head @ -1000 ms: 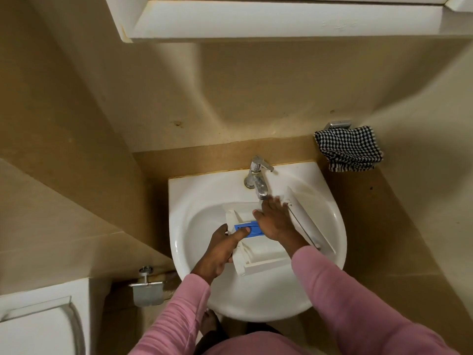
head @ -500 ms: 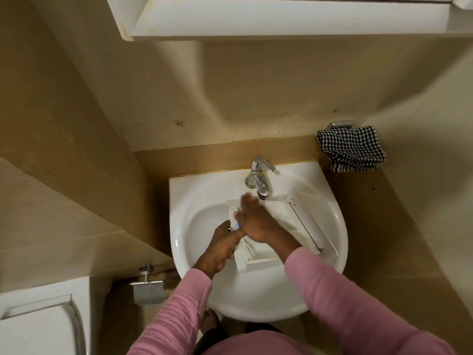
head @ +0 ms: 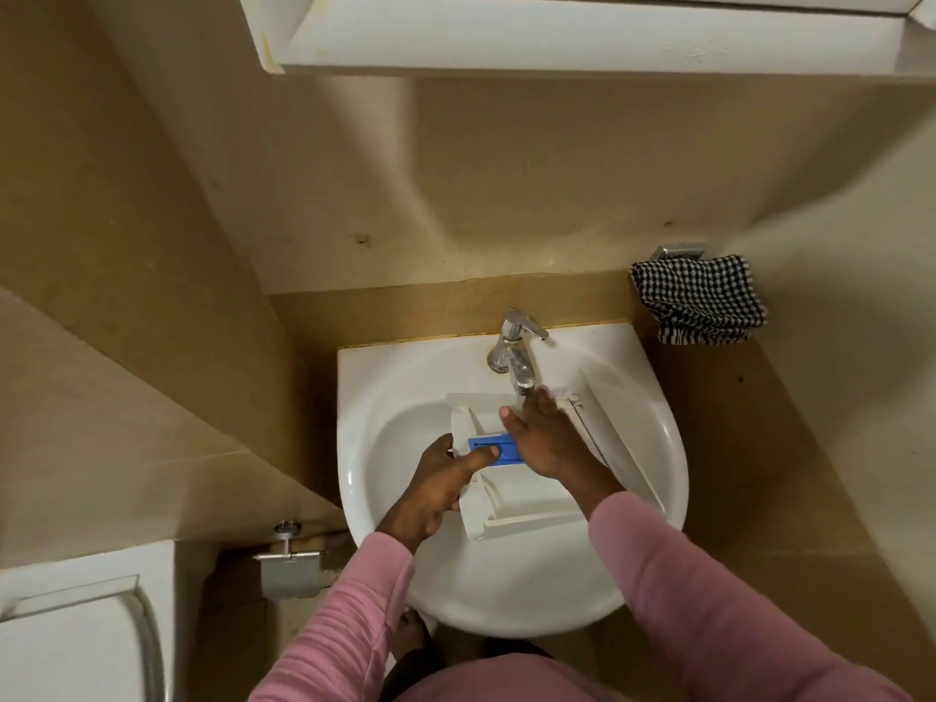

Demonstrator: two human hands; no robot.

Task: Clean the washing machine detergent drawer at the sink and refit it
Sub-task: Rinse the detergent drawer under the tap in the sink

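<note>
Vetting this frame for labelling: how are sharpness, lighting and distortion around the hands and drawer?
Head view: wide-angle lens bows the wall edges; light dim and warm; right hand under the tap is slightly smeared; left hand and detergent drawer read clearly; faint sheen on the sink rim.

Dim warm light, perhaps overhead; edge distortion.

right hand hides the middle of the drawer, and its fingers under the tap look blurry
</note>
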